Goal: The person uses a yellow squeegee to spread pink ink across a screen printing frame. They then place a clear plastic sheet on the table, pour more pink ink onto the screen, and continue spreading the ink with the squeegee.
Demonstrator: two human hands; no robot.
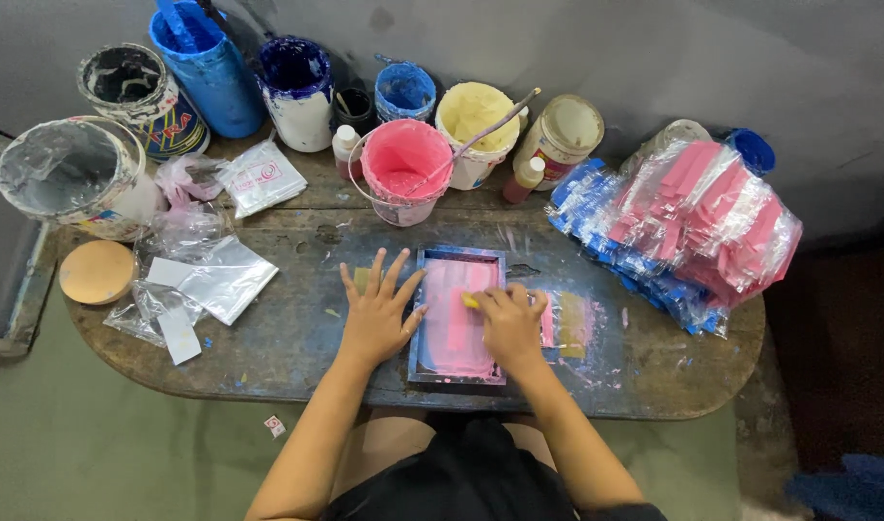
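A small framed printing screen (456, 314) smeared with pink ink lies flat on the worn wooden table (288, 338) in front of me. My left hand (379, 311) rests flat with fingers spread on the screen's left edge. My right hand (510, 323) is closed around a small yellow scraper (471, 300) pressed onto the pink ink near the screen's upper right. A pink paint bucket (405, 169) stands just behind the screen.
Paint pots line the back: black (138, 92), blue (206, 63), dark blue (297, 92), yellow (476, 125) with a stick. Stacked pink and blue packets (693, 227) fill the right. Foil pouches (220, 280), a round lid (96, 272) and a plastic-lined bucket (75, 178) sit left.
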